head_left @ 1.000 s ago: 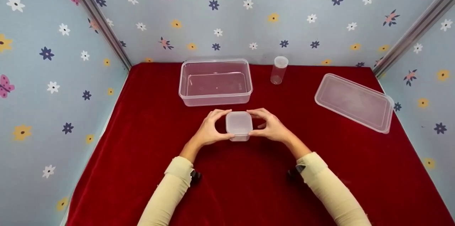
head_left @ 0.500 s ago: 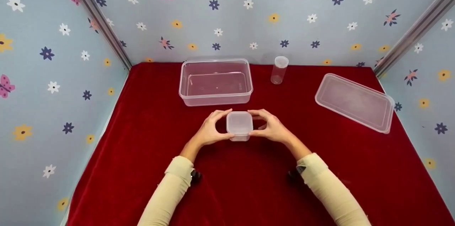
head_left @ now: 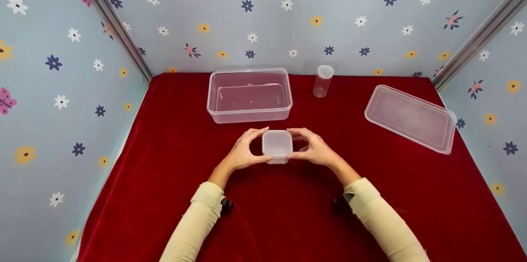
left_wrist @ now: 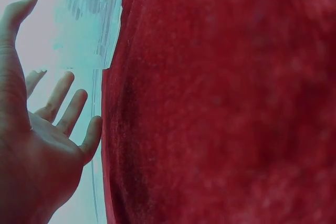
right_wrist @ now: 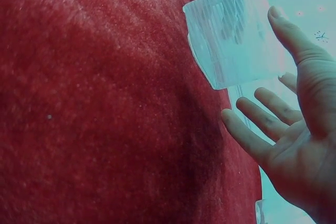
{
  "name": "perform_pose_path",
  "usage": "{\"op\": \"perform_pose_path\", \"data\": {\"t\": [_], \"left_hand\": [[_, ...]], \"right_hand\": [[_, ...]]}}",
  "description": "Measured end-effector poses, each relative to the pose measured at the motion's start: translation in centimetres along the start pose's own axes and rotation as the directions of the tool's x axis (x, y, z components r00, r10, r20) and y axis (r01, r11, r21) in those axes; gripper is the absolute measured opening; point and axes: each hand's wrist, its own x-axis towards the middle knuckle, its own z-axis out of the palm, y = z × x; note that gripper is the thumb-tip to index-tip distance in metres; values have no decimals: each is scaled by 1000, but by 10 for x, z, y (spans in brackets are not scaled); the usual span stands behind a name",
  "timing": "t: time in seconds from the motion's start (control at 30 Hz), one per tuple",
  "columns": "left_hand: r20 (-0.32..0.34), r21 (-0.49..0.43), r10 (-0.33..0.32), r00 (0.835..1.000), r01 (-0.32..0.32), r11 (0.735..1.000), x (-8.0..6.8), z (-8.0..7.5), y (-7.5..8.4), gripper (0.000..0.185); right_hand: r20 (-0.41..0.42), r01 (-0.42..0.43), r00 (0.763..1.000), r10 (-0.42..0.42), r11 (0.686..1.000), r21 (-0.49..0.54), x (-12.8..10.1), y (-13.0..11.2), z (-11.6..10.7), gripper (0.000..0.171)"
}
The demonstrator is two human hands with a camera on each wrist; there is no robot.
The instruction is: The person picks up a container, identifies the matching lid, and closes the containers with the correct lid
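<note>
A small square food container [head_left: 277, 145] of clear plastic, with a frosted lid on top, is between the two hands in the middle of the head view. The left hand [head_left: 243, 149] holds its left side, thumb at the near corner and forefinger at the far corner. Mirroring it, the right hand [head_left: 313, 147] grips the right side. In the left wrist view the container [left_wrist: 86, 22] stands past the thumb, other fingers loosely bent below. The right wrist view shows the container [right_wrist: 231, 40] by the right thumb. Whether its base touches the cloth, I cannot tell.
Behind the hands stands a large clear rectangular tub [head_left: 251, 117], without a lid. Right of it is an upright clear cylinder [head_left: 322, 83] with a cap. A big rectangular lid [head_left: 411, 118] lies at the right on the red cloth [head_left: 288, 221]. Patterned walls [head_left: 280, 15] enclose the table.
</note>
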Motion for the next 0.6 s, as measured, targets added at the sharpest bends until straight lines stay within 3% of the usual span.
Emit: {"op": "perform_pose_path", "data": {"t": [0.37,0.6], "left_hand": [[-9,-43,-32,999,32,999,0,-2,1,93],[-107,-82,-31,994,22,996,3,-8,6,75]], "right_hand": [[5,-19,1000,19,999,31,2,0,-2,81],[-33,-25,999,27,999,41,5,-7,-6,79]]}}
